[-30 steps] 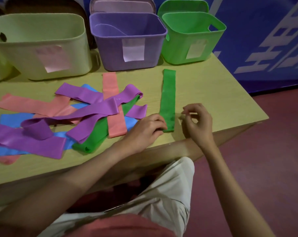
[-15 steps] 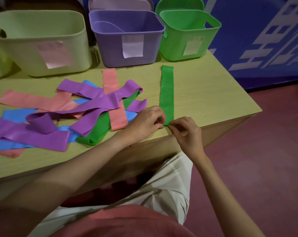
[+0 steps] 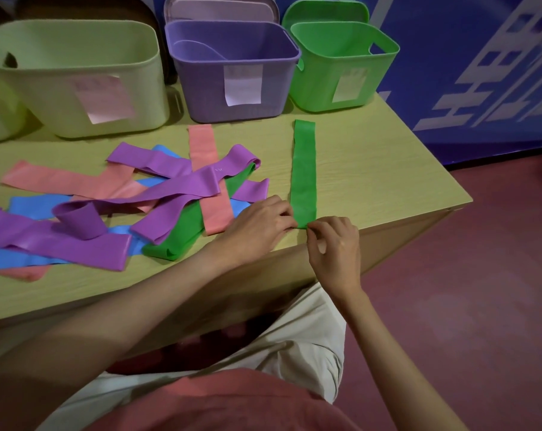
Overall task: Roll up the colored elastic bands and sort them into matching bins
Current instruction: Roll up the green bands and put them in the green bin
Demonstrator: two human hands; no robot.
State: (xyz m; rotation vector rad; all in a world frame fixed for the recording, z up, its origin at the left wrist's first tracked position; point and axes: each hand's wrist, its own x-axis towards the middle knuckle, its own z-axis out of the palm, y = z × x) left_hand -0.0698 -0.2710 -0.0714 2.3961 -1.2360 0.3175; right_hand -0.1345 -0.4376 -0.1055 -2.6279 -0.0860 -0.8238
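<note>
- Since a second ago the right hand (image 3: 333, 244) has come in from beside the strip to its near end, and both hands now meet there.
- Lying lengthwise on the worktop (image 3: 387, 181), the green band (image 3: 303, 172) runs from near the green bin (image 3: 341, 63) down to the front edge, flat along its whole length.
- Its near end is pinched from both sides: the left hand (image 3: 260, 222) has a narrow grip, fingertips curled onto the left corner, and the right hand pinches the right corner between thumb and forefinger.
- Just left of the left hand lies the heap of bands (image 3: 123, 206): purple, pink, blue and one more green, crossed over each other.
- Along the back of the worktop stand the purple bin (image 3: 232, 70) beside the green bin, and the pale yellow-green bin (image 3: 76, 76) further left, each with a paper label on its front.
- Behind the purple and green bins, lids lean upright.
</note>
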